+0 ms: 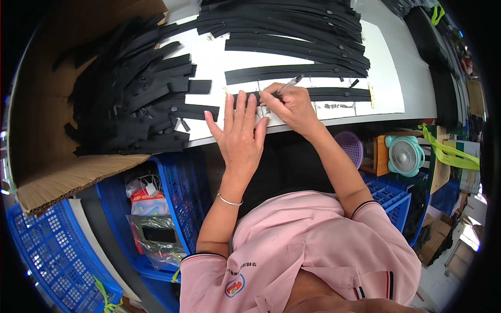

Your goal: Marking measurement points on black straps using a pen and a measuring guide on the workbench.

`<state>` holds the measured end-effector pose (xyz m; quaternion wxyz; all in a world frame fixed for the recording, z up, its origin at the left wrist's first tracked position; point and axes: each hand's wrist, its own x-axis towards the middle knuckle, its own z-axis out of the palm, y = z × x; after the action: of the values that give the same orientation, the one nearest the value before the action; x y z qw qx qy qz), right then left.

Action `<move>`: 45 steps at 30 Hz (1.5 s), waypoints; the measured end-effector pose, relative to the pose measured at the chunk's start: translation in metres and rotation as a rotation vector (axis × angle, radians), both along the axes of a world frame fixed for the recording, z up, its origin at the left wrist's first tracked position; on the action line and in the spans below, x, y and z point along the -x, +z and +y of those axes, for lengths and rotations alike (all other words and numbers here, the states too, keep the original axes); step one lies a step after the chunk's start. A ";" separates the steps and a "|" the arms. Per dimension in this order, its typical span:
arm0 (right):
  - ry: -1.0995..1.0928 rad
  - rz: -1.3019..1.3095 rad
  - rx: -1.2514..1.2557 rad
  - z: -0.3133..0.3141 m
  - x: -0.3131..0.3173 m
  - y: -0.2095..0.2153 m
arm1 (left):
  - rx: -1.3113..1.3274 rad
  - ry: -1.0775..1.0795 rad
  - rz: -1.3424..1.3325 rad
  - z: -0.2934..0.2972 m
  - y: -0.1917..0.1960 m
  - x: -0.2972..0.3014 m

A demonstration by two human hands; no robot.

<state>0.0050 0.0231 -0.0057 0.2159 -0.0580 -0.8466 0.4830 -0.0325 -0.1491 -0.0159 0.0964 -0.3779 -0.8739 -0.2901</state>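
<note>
**Pen on the zipper strip, palm pinning it flat**

My worry here is slip — if my left hand (241,136) eases off, the black zipper strip (334,94) could skate along the white desk (386,78) under the pen's push, and the mark would land crooked. The loose heap of strips (135,99) by the cardboard box (62,172) could also slide into my working spot. My left fingers (237,107) are spread wide and flat, gripping nothing, just pressing the strip's near end (palm hanging over the desk edge). My right hand (292,107) is clenched around a clear pen (290,83), tip down on the strip, just beside my left fingertips.
</note>
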 end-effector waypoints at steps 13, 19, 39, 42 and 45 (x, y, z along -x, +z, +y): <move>-0.406 0.039 0.114 0.059 -0.048 0.017 | 0.044 0.011 0.012 -0.002 0.000 0.000; -0.428 -0.040 0.190 0.064 -0.053 0.016 | 0.108 -0.019 -0.004 0.000 0.004 -0.001; -0.400 0.042 0.121 0.065 -0.052 0.007 | 0.072 -0.251 -0.057 0.063 0.009 -0.042; -0.327 0.016 0.221 0.066 -0.056 0.006 | 0.075 -0.241 -0.042 0.063 0.009 -0.043; -0.317 -0.006 0.181 0.069 -0.056 0.001 | 0.083 -0.242 -0.034 0.064 0.008 -0.043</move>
<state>0.0608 0.0921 -0.0050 0.2807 -0.2111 -0.7806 0.5170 0.0101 -0.0854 -0.0075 0.0301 -0.4792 -0.8347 -0.2697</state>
